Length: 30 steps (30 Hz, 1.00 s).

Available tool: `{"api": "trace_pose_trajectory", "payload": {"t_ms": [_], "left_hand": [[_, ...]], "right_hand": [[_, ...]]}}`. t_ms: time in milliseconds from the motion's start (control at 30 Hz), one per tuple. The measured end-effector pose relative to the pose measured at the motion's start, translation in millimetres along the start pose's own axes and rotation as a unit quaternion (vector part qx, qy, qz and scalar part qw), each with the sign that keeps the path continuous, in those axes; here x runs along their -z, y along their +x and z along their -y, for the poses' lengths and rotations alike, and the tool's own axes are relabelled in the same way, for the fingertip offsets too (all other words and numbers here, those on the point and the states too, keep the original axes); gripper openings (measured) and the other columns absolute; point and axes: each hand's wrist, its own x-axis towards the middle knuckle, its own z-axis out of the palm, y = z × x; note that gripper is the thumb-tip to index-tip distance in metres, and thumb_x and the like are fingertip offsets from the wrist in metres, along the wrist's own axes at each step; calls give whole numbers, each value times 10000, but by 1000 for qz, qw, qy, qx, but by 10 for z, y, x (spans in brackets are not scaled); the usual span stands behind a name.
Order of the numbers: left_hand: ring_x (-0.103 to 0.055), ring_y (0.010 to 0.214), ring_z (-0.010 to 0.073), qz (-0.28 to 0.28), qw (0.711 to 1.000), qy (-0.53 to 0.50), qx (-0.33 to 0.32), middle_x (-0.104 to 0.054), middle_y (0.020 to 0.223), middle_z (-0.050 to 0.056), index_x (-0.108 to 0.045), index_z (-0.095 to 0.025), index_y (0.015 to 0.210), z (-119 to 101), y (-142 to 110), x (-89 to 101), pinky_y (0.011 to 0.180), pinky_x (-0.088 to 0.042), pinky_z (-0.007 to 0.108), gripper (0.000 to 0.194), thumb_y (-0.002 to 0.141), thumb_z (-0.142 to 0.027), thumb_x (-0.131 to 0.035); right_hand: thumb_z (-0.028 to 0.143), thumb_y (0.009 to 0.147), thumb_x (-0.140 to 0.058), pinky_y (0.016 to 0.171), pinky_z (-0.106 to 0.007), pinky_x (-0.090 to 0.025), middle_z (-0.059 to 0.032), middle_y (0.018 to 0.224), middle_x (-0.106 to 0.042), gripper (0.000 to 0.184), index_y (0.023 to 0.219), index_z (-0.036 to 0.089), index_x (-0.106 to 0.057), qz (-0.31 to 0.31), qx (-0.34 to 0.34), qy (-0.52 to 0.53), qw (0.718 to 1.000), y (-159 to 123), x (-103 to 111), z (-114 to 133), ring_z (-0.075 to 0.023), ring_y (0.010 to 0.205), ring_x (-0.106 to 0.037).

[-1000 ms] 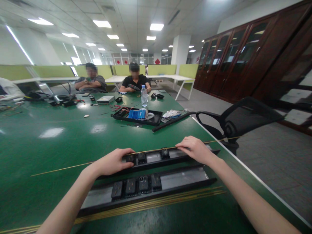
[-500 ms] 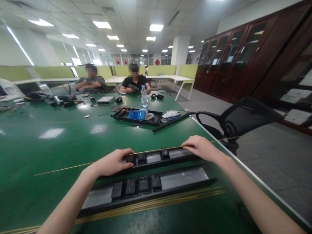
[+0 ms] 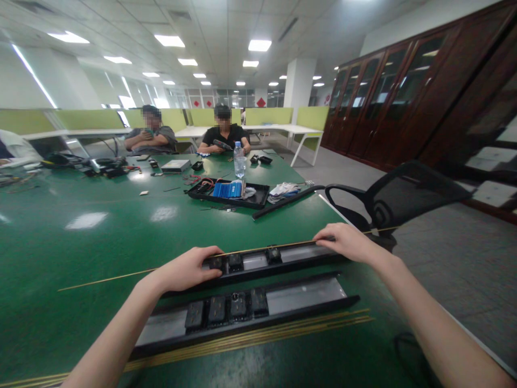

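A long black channel [image 3: 294,262] with a pale inner floor and several black square blocks [image 3: 235,262] lies across the table before me. Along its far upper edge runs a thin yellow rod [image 3: 107,279], sticking out past both ends. My left hand [image 3: 189,269] is closed over the channel's left part, thumb on the near side and fingers at the rod. Near the right end, my right hand [image 3: 343,241] pinches the rod against the far edge; its fingertips are partly hidden. A second black channel [image 3: 307,293] with similar blocks lies nearer to me, touched by neither hand.
More yellow rods [image 3: 242,338] lie along the near channel. Beyond are a black tray [image 3: 258,198] with a blue finned part, gloves [image 3: 285,191], a black strip [image 3: 283,203] and a water bottle [image 3: 239,161]. Two people sit across the table. A mesh chair [image 3: 412,191] stands right.
My right hand has slid a little to the right along the rod and the channel's far edge. My left hand and both channels stay where they were.
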Motion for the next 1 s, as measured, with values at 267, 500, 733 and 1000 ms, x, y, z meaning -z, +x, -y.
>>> {"api": "trace_pose_trajectory", "payload": {"t_ms": [267, 500, 733, 1000], "left_hand": [[-658, 975, 233, -3, 1000, 2, 4, -719, 1100, 22, -634, -235, 1152, -25, -8, 8, 862, -491, 295, 400, 800, -420, -587], [-655, 984, 237, -2, 1000, -4, 7, -714, 1117, 30, -632, -231, 1167, -27, -7, 10, 878, -493, 306, 429, 792, -435, -588], [-654, 995, 251, -2, 1000, -5, 6, -714, 1127, 41, -634, -225, 1170, -28, -12, 20, 893, -495, 325, 444, 786, -442, -587], [-657, 974, 241, -1, 1000, -6, 5, -718, 1102, 38, -637, -225, 1164, -24, -13, 12, 875, -500, 313, 427, 790, -425, -587]], "right_hand": [[385, 861, -560, 784, -313, -486, -26, 935, -765, 249, 934, 271, -769, 6, -33, 30, 999, -71, 72, -173, -237, 867, -681], [386, 832, -589, 821, -319, -503, -8, 974, -770, 224, 915, 275, -765, 17, -76, 41, 996, -117, 86, -343, -240, 894, -693], [405, 833, -586, 808, -334, -532, -23, 946, -776, 243, 898, 263, -772, 4, -75, 47, 996, -161, 93, -441, -246, 863, -702], [403, 827, -593, 820, -342, -536, -21, 943, -777, 238, 901, 267, -774, 0, -76, 42, 996, -188, 73, -567, -252, 883, -706]]}}
